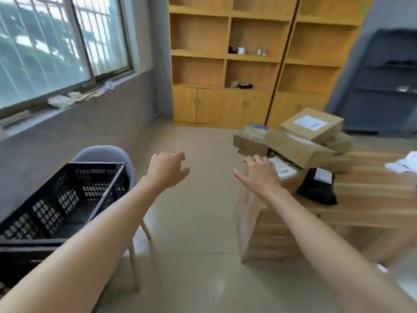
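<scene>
Cardboard boxes (pixel 297 147), about six though overlap and blur make the count unsure, lie piled at the far left end of the wooden worktop (pixel 372 199). One black bagged parcel (pixel 318 190) lies just beside them on the near side. One black crate (pixel 63 195) sits on one grey chair (pixel 101 153) at the left. The right hand (pixel 259 175) spreads its fingers (pixel 256 159) wide over the nearest labelled box (pixel 286 175), gripping nothing; whether they touch it cannot be told. The left hand (pixel 168 168) hangs over the floor (pixel 203 222), fingers loosely curved, holding nothing.
</scene>
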Demonstrator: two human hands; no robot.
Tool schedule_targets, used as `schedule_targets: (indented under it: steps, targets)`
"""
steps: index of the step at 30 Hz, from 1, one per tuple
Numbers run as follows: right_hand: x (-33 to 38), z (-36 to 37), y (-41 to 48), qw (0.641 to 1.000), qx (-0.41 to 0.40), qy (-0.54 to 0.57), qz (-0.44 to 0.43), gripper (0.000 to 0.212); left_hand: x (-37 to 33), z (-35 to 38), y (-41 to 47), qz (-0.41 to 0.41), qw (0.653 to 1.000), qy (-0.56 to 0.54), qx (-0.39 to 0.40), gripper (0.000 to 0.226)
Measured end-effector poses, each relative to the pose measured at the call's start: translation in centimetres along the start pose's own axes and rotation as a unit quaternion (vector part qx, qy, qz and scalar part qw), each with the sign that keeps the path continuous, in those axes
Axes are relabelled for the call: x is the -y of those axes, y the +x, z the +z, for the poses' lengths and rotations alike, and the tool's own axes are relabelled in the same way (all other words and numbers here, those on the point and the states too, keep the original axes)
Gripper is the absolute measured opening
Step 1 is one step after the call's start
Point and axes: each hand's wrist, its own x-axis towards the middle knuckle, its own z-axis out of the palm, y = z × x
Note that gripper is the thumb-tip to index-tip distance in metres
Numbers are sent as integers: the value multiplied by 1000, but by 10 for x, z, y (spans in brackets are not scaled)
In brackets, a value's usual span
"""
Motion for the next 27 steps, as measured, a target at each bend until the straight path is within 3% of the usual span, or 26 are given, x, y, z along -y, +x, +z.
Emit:
schedule_targets:
  steps: [9,15,27]
  targets:
    - [-243,-49,-50,986,-32,-32,158,53,-264,19,80,178,984,-25,12,41]
    - [-382,-73,-74,973,-32,-60,221,54,-418,45,101,235,971,-40,15,36]
    - [-528,-49,-28,965,-15,-41,260,54,-548,102,205,260,963,-59,30,32]
